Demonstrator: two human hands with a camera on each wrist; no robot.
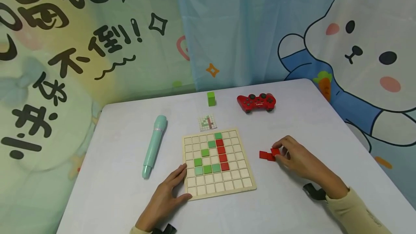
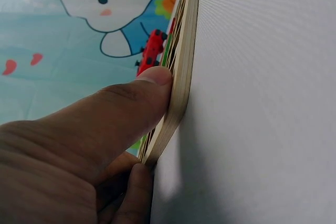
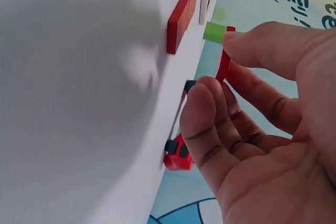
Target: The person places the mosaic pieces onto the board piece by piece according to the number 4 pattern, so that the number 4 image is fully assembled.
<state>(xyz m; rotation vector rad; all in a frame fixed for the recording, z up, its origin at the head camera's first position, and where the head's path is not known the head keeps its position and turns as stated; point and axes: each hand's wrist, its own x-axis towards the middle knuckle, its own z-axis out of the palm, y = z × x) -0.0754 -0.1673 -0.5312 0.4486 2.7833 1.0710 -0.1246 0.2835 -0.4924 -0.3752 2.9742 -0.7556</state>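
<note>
A square wooden grid board (image 1: pixel 238 183) lies on the table, with green squares in a stepped outline and a column of red squares set in its cells. My left hand (image 1: pixel 165 194) rests at its near left corner, fingers along the left edge and thumb at the front edge. In the left wrist view the thumb (image 2: pixel 126 108) presses against the board's rim (image 2: pixel 184 72). Right of the board, my right hand (image 1: pixel 300 160) pinches a red square tile (image 3: pixel 224 61) between thumb and fingertips, above the table. Two more red tiles (image 1: pixel 263 155) lie beside it.
Behind the board lies a small pattern card (image 1: pixel 207 122), with a green block (image 1: pixel 211 99) farther back. A red game controller (image 1: pixel 256 103) sits at the back right. To the left is a mint-green stick-shaped object (image 1: pixel 154 147). A printed curtain (image 1: pixel 234 28) hangs behind the table.
</note>
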